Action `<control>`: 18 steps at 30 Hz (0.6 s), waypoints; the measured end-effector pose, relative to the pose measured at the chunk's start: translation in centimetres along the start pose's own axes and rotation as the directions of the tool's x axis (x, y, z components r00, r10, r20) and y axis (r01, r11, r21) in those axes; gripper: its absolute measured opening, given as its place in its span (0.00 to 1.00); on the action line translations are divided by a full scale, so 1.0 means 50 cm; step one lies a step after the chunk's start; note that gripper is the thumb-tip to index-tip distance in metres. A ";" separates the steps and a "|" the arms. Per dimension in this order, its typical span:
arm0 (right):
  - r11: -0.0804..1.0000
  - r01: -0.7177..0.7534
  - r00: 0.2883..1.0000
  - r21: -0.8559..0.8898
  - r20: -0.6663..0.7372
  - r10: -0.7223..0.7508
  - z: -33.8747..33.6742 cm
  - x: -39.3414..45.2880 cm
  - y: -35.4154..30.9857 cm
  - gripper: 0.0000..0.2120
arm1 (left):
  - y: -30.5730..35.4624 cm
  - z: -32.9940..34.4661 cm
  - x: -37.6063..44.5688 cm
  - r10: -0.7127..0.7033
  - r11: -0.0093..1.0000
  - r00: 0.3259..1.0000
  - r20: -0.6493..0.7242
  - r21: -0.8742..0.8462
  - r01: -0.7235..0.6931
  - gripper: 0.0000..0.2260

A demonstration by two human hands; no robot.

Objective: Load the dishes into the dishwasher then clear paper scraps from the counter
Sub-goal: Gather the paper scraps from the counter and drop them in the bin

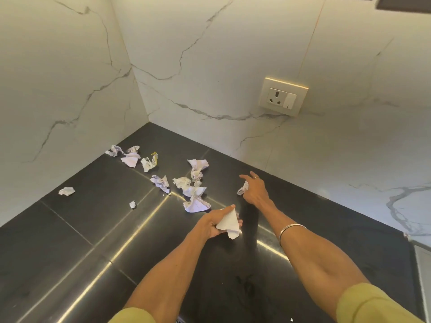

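Several crumpled white paper scraps (193,187) lie scattered over the black counter (93,229), most toward the back corner. My left hand (215,223) holds a folded white paper (229,223) just in front of the nearest pile. My right hand (254,191) reaches farther back, holding a small crumpled scrap (243,188) against the palm with the index finger stretched forward. A lone scrap (67,191) sits far left and a tiny piece (132,204) lies nearer. No dishes or dishwasher appear in view.
White marble walls meet at a corner (144,108) behind the counter. A wall socket with a switch (283,96) is on the right wall. A grey edge (422,264) shows at the far right.
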State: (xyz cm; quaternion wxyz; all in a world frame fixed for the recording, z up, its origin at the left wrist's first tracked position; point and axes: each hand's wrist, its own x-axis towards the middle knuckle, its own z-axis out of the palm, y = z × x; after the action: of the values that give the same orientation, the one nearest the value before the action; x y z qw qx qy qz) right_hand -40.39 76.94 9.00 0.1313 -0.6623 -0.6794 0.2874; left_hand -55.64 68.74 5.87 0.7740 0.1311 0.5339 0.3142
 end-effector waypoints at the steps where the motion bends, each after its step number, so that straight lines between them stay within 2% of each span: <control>1: 1.000 -0.014 0.998 -0.023 0.056 0.016 0.008 0.011 0.005 0.29 | -0.004 -0.002 0.004 0.015 1.000 1.000 0.013 -0.026 -0.015 0.11; 3: 0.996 -0.033 0.993 -0.086 0.114 0.043 0.029 0.025 0.017 0.25 | -0.009 -0.006 0.012 0.047 0.998 0.999 0.026 -0.038 -0.046 0.07; 6: 0.991 -0.022 1.000 -0.129 0.009 0.023 0.058 0.022 0.033 0.21 | -0.012 -0.010 0.013 0.044 0.999 0.999 0.010 -0.029 -0.043 0.04; 9: 0.997 0.001 0.992 -0.076 -0.122 -0.011 0.073 -0.001 0.043 0.14 | -0.014 -0.006 0.011 0.035 0.995 0.999 -0.007 -0.091 -0.035 0.02; 11: 0.999 -0.001 0.987 -0.045 -0.158 -0.006 0.079 -0.017 0.048 0.10 | -0.015 -0.004 0.011 0.034 0.993 0.999 -0.016 -0.113 -0.035 0.01; 15: 0.995 -0.060 0.989 0.082 -0.129 0.070 0.079 -0.050 0.049 0.07 | -0.023 -0.002 0.010 0.029 0.990 0.999 -0.037 -0.137 -0.034 0.05; 18: 0.981 -0.025 0.996 0.194 -0.079 0.041 0.069 -0.071 0.041 0.07 | -0.031 0.001 0.004 0.057 0.984 0.994 -0.098 -0.162 -0.072 0.07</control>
State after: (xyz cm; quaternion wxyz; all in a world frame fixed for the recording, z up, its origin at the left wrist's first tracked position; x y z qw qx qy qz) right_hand -40.31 72.67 5.79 0.2180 -0.6689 -0.6312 0.3265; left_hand -55.02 67.69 4.91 0.7459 0.0687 0.5369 0.3882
